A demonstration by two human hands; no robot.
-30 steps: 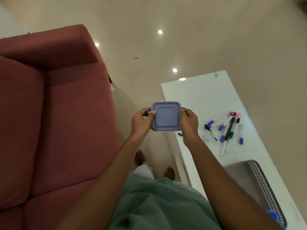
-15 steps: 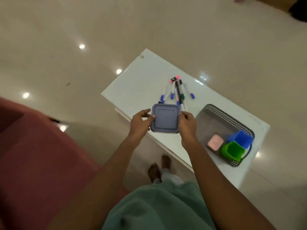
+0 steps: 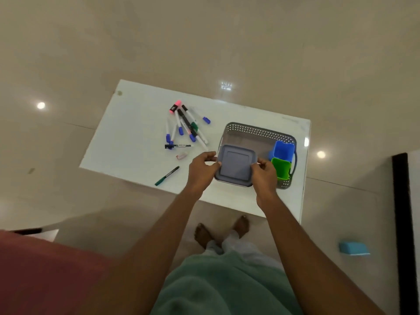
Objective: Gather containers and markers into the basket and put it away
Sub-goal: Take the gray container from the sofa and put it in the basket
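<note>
— Head view: where's the container?
— I hold the grey lidded container [image 3: 236, 165] pinched between left hand [image 3: 202, 170] and right hand [image 3: 263, 176], over the basket [image 3: 259, 133]'s near left corner.
— Next?
— Lower it in beside the blue cup [image 3: 283, 151] and green cup [image 3: 281, 167]; the markers [image 3: 185, 126] lie on the table [image 3: 136, 133], far left.

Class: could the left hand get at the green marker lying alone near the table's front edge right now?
Probably not yet: the left hand is holding the grey container. The green marker itself lies unobstructed.
</note>
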